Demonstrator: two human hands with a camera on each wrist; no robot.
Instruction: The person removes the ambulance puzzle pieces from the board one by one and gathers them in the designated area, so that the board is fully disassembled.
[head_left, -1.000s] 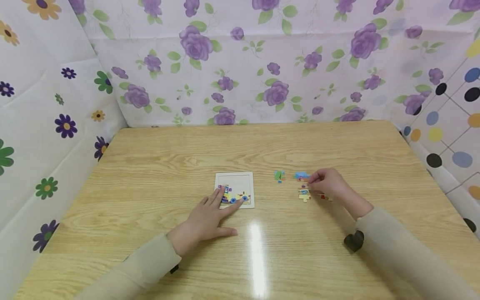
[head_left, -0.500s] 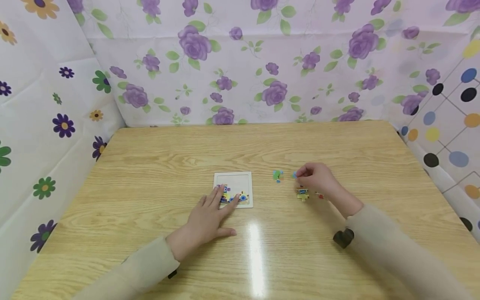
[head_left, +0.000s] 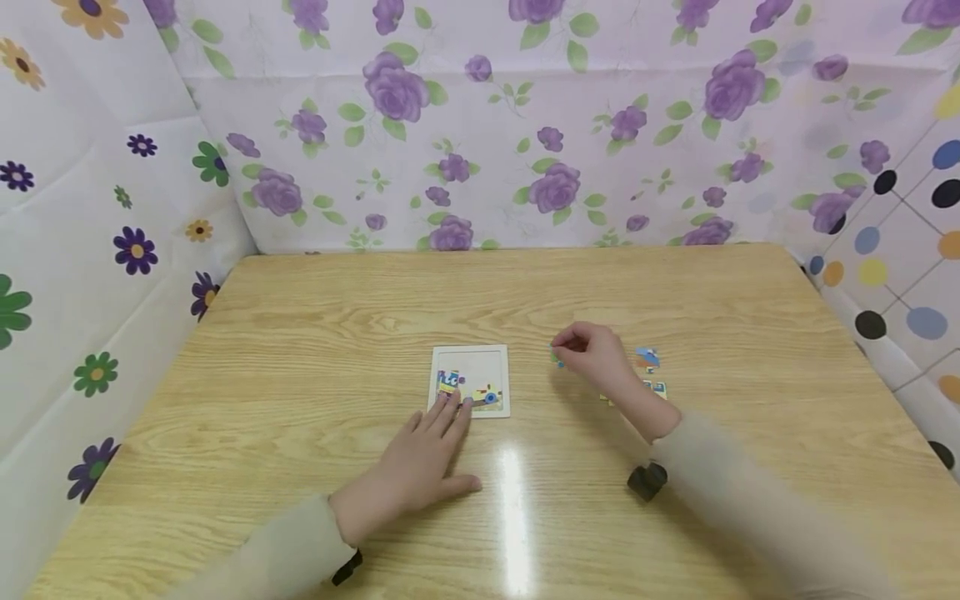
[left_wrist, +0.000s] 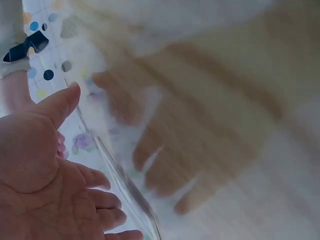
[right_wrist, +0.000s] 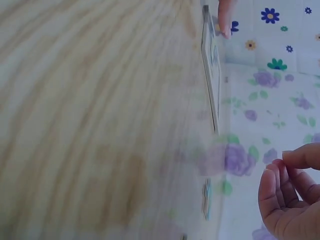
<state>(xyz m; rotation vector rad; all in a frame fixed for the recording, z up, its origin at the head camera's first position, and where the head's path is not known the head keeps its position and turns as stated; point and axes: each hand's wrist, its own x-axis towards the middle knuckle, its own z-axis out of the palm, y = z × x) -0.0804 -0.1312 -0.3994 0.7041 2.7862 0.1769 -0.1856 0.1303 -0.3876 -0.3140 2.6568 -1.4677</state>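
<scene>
A square white puzzle tray [head_left: 504, 375] lies on the wooden table, with several jigsaw pieces [head_left: 491, 398] along its lower part forming a colourful picture. My left hand [head_left: 416, 458] rests flat with spread fingers at its lower edge, fingertips over the bottom pieces. My right hand [head_left: 596, 358] hovers over the table to the right, relaxed fingers bent and thumb near the fingertips. Just past those fingertips lies a green and blue puzzle piece [head_left: 557, 357], partly hidden. In the right wrist view, a piece [right_wrist: 206, 200] lies on the table apart from the right hand [right_wrist: 295, 192]; nothing shows between its fingers.
A blue and orange piece [head_left: 647, 358] and another with blue windows [head_left: 656, 389] lie right of my right hand; its forearm partly covers a yellow piece [head_left: 606, 400]. Flowered cloth [head_left: 465, 125] hangs behind the table, with dotted cloth [head_left: 885, 275] at the right.
My right hand has moved left across the loose pieces towards the green one, uncovering pieces on the right. My left fingers have drawn back slightly towards the tray's lower edge.
</scene>
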